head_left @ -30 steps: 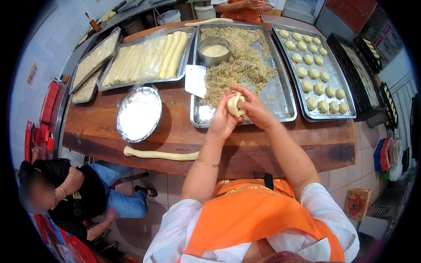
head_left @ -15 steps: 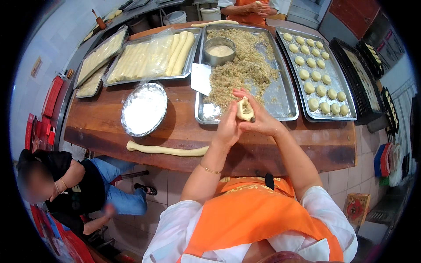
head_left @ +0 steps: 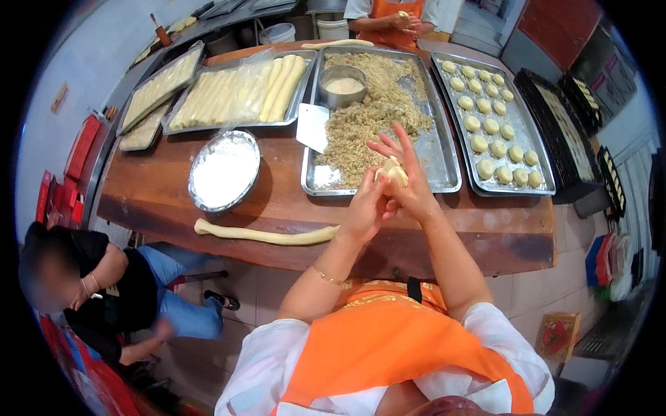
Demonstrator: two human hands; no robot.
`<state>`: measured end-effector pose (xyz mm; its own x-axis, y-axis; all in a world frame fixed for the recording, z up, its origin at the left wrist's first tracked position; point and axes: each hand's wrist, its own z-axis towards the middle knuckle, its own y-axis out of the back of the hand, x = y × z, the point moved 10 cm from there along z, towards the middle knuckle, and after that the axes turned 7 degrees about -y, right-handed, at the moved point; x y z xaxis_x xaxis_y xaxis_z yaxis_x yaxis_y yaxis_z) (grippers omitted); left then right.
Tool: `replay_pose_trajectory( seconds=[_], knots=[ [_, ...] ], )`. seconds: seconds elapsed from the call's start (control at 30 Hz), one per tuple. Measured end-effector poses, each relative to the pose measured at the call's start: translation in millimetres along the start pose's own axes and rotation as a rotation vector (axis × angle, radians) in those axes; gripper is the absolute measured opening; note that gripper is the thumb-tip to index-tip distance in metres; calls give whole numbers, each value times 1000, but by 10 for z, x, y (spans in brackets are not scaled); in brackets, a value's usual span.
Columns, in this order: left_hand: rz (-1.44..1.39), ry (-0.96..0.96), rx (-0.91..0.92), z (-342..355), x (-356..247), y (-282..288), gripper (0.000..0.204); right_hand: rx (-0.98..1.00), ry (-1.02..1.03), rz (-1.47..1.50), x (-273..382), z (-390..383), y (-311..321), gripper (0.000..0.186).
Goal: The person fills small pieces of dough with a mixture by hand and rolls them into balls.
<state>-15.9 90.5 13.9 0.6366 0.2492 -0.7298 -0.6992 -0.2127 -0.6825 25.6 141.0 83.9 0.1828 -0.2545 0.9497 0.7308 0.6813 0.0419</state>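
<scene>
A pale filled dough piece [head_left: 393, 172] is held between my two hands, just in front of the filling tray. My left hand [head_left: 365, 210] grips it from the left, its fingers at the dough's gathered upper edge. My right hand [head_left: 417, 195] cradles it from the right, with some fingers stretched up and away. The filling inside is hidden now. Beyond my hands, crumbly brown filling [head_left: 378, 128] lies in a metal tray [head_left: 444, 182], with a round metal tin [head_left: 342, 93] and a white scraper [head_left: 313, 127] at its left side.
A dough rope [head_left: 267, 234] lies along the near table edge, below a bowl of white flour [head_left: 224, 171]. Dough logs [head_left: 283, 87] fill a tray behind it. Rounded dough pieces [head_left: 491, 127] stand on the right tray. A co-worker's hands [head_left: 408, 24] are across the table; another person sits at left.
The dough's opening, which showed filling, is now gathered in at the top. My right fingers have lifted and spread, and my left fingers have moved onto the dough's edge.
</scene>
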Motion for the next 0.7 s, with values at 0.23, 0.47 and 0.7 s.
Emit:
replay_pose_trajectory(
  seconds=[0.23, 0.47, 0.7],
  knots=[
    [61, 54, 83, 11, 326, 88, 42, 171, -266, -30, -325, -124, 22, 73],
    [64, -62, 110, -75, 135, -107, 51, 30, 96, -178, 59, -77, 88, 54],
    [134, -41, 100, -72, 187, -112, 52, 221, -43, -181, -110, -77, 116, 52]
  ],
)
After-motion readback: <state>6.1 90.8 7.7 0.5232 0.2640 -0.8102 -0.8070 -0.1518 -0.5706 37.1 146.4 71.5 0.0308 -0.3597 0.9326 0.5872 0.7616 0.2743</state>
